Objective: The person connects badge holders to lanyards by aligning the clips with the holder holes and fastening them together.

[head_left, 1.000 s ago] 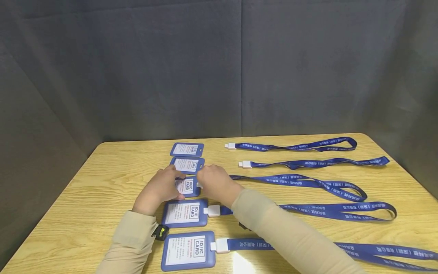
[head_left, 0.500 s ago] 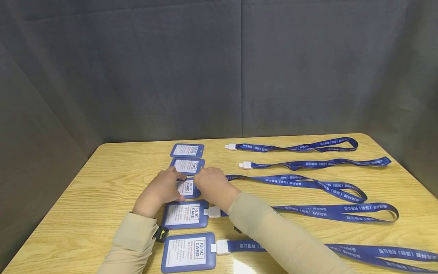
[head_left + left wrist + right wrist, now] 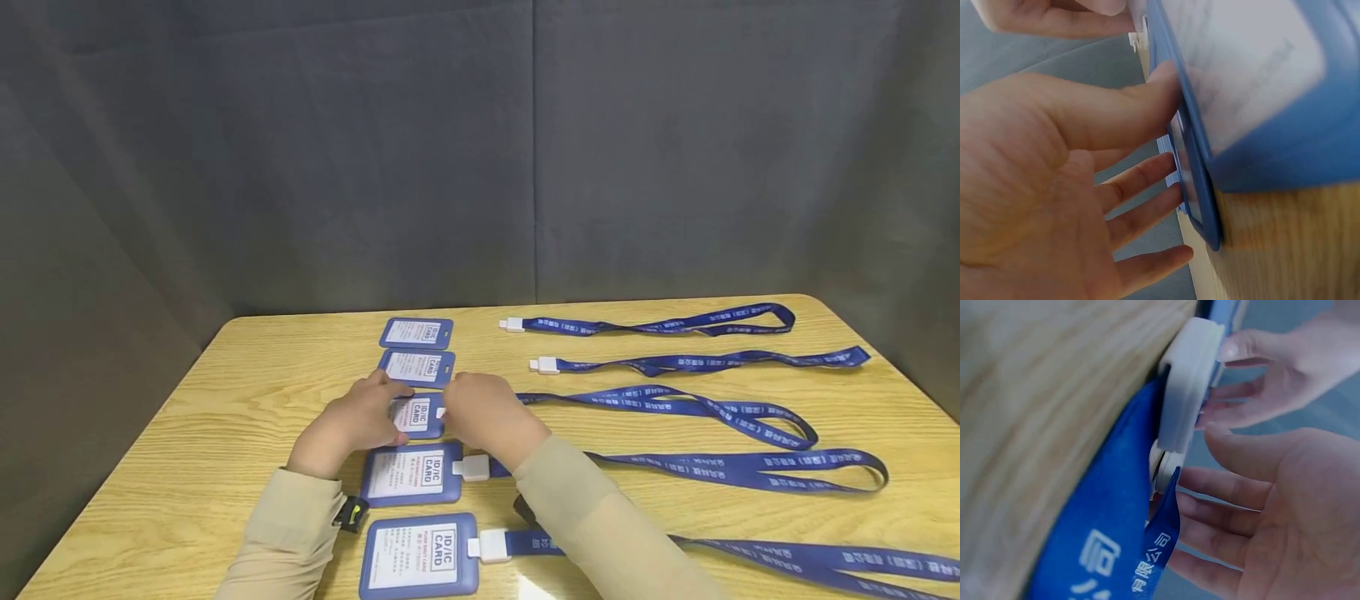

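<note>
My left hand (image 3: 356, 421) holds a blue ID badge holder (image 3: 417, 415), third from the back, with thumb and fingers at its opposite long edges. In the left wrist view, the thumb and fingertips meet the holder's rim (image 3: 1210, 219). At its slotted end, my right hand (image 3: 487, 417) pinches the white clip (image 3: 1169, 470) of a blue lanyard (image 3: 630, 400). A bit of white shows at the slot in the head view; the rest of the clip is hidden behind the fingers. The lanyard runs off to the right in a flat loop.
Nearer me lie two badge holders (image 3: 412, 473) joined to lanyards by white clips (image 3: 493, 546). Behind my hands are two separate badge holders (image 3: 416, 333), with two loose lanyards (image 3: 660, 325) to their right. A grey curtain (image 3: 375, 167) stands behind the wooden table (image 3: 247, 375).
The head view has shifted slightly. My right hand moved a little left over the holder's end, then back right. The left hand keeps its hold.
</note>
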Demonstrator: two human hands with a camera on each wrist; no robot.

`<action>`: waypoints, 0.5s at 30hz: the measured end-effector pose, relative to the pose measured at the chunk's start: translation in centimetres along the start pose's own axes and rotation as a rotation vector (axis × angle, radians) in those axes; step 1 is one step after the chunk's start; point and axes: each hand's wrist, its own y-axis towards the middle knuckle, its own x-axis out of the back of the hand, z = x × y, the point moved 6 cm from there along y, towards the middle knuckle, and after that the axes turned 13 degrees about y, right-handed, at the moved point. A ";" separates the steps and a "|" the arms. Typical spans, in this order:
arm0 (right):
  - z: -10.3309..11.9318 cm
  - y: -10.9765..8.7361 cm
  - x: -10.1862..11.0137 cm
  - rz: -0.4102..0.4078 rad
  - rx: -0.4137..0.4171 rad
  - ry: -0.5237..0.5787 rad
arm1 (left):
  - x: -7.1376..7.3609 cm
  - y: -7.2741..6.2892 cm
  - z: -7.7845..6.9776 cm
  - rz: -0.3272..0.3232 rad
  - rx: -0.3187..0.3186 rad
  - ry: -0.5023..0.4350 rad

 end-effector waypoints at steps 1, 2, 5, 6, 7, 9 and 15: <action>-0.2 -0.1 0.1 -0.004 -0.007 0.031 | 0.0 0.0 -0.1 0.004 -0.001 -0.001; -0.4 -0.2 0.2 -0.007 -0.011 0.060 | 0.0 -0.1 -0.1 0.008 -0.002 -0.002; -0.9 -0.6 0.4 -0.003 -0.019 0.133 | -0.1 -0.1 -0.2 0.020 -0.002 -0.013; -1.0 -0.7 0.5 0.005 -0.022 0.155 | -0.1 -0.1 -0.1 0.020 -0.001 -0.014; -1.1 -0.8 0.6 0.013 -0.024 0.177 | -0.1 -0.1 -0.1 0.020 -0.002 -0.015; -1.2 -0.9 0.8 0.031 -0.028 0.216 | 0.0 0.0 0.0 0.017 0.004 -0.014; -2.0 -0.9 1.8 0.014 -0.023 0.260 | 0.3 0.4 0.3 -0.042 0.011 -0.036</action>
